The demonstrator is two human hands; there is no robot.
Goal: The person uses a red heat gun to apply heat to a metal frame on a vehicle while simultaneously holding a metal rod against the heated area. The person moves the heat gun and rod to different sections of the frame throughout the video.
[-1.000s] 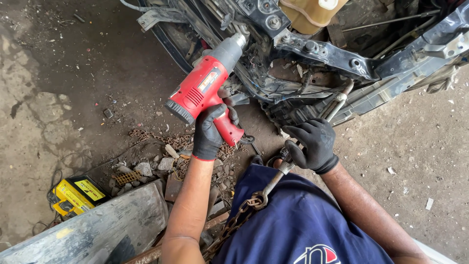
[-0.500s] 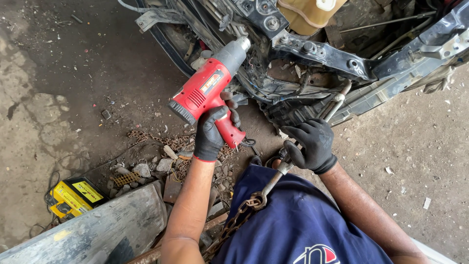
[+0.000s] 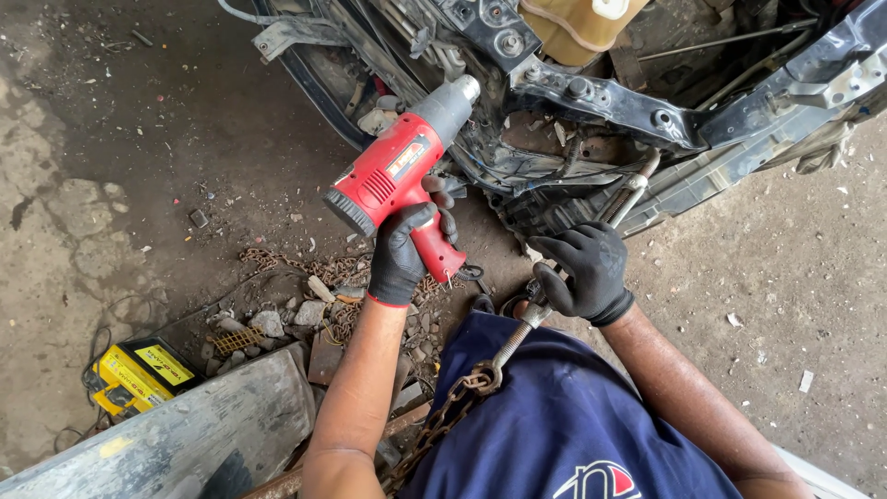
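The left hand (image 3: pixel 404 251), in a black glove, is wrapped tight around the grip of a red heat gun (image 3: pixel 395 171). The gun is tilted, its grey metal nozzle pointing up and to the right at the dark metal frame (image 3: pixel 605 100) of a stripped car front. The nozzle tip sits just beside the frame's tangled parts, though whether it touches them cannot be told.

The right hand (image 3: pixel 584 271), also in a black glove, is closed around a long metal rod (image 3: pixel 630 191) that runs slantwise from the frame down toward the person's body. The lower end of the rod joins a rusty chain (image 3: pixel 453 411), which lies across the blue shirt (image 3: pixel 564 425).

On the dirt floor (image 3: pixel 139 139) below the heat gun lie stones and more rusty chain links. To the lower left, a yellow box (image 3: pixel 139 372) sits near a grey slab (image 3: pixel 185 434). A tan plastic tank (image 3: pixel 577 28) sits in the car front at the top of the view.
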